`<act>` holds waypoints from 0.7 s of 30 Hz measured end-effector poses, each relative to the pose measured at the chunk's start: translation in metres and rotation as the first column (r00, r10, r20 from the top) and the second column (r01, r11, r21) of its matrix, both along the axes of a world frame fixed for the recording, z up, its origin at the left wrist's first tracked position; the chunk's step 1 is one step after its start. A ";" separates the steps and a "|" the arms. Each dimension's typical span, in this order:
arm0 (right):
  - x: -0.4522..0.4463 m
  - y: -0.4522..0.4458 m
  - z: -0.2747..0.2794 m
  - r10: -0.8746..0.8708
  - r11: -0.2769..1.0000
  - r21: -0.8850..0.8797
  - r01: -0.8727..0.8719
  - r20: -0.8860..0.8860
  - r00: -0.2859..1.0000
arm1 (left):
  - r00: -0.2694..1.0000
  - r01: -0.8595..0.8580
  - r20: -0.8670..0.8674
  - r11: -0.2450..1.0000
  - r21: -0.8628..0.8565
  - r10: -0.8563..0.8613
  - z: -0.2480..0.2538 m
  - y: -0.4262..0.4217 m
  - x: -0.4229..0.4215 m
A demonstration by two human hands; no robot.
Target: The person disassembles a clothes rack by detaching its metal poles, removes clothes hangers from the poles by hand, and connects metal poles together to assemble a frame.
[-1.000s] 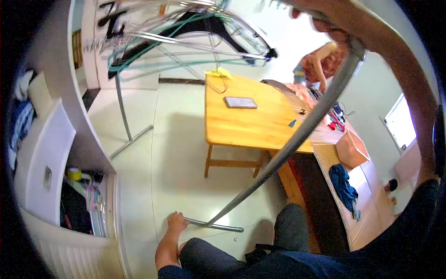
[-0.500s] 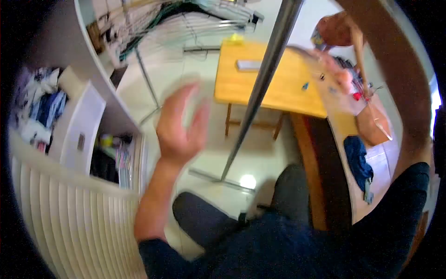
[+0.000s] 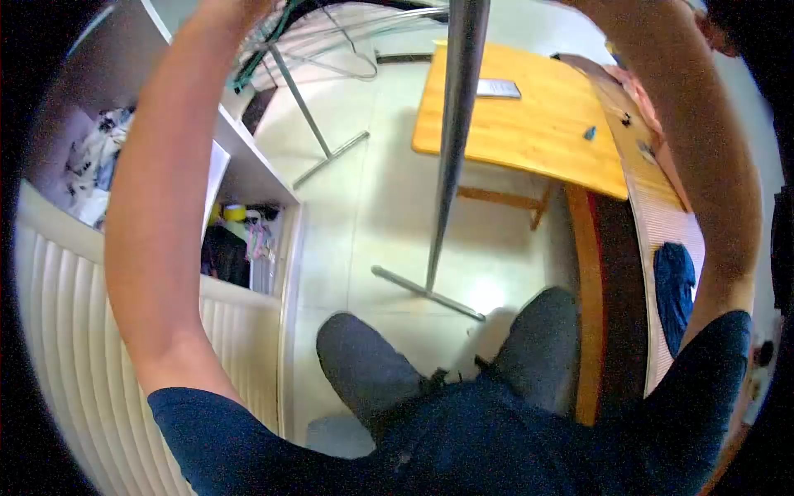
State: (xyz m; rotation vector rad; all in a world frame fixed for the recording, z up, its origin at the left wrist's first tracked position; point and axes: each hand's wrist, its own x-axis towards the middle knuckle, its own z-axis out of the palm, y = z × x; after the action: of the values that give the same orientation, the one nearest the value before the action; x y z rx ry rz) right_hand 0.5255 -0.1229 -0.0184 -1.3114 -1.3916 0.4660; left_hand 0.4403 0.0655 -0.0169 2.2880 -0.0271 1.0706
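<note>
**Left arm (image 3: 161, 215) now raised, pole (image 3: 460, 116) standing before the counter (image 3: 538, 132)**

A second ago the left hand was down at the foot bar (image 3: 426, 292); half a second ago it was lifting, blurred. Now the left arm reaches up past the top edge, as the right arm (image 3: 715, 157) does, so both arms are high and neither is at the foot. The pole looks steeper in the view, crossing in front of the counter's left edge. Its foot bar appears to rest on the floor (image 3: 389, 198), between the counter's near edge and the knees (image 3: 351, 335).

Both hands are cut off. I cannot tell how far open either is, or whether the left hand or right hand has hold of the pole, whose upper end also leaves the frame. The drying rack (image 3: 298, 91) is cropped above. The right arm hides part of the bedside things; a small blue item (image 3: 590, 132) near the counter's right edge is too small to identify.
</note>
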 end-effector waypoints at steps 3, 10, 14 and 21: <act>0.012 -0.006 0.000 0.144 0.990 0.011 -0.143 -0.020 0.989 | 1.000 0.016 0.011 1.000 0.019 -0.016 -0.010 0.030 0.018; 0.024 0.018 0.013 -0.032 0.984 -0.176 -0.020 -0.285 0.958 | 0.880 -0.427 -0.197 0.901 0.074 0.433 0.040 0.143 0.028; 0.012 0.014 0.024 -0.122 0.951 -0.310 0.011 -0.340 0.933 | 0.743 -0.610 -0.297 0.789 0.071 0.600 0.046 0.207 0.022; -0.007 0.011 0.037 -0.207 0.909 -0.406 0.090 -0.254 0.945 | 0.484 -0.772 -0.604 0.635 0.046 0.632 0.087 0.240 -0.003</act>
State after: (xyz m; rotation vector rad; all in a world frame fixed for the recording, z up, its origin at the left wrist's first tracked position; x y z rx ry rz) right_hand 0.5188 -0.1120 0.0185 -1.5828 -0.9693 0.8280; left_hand 0.4374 0.3055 0.0705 2.3133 1.3545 0.5978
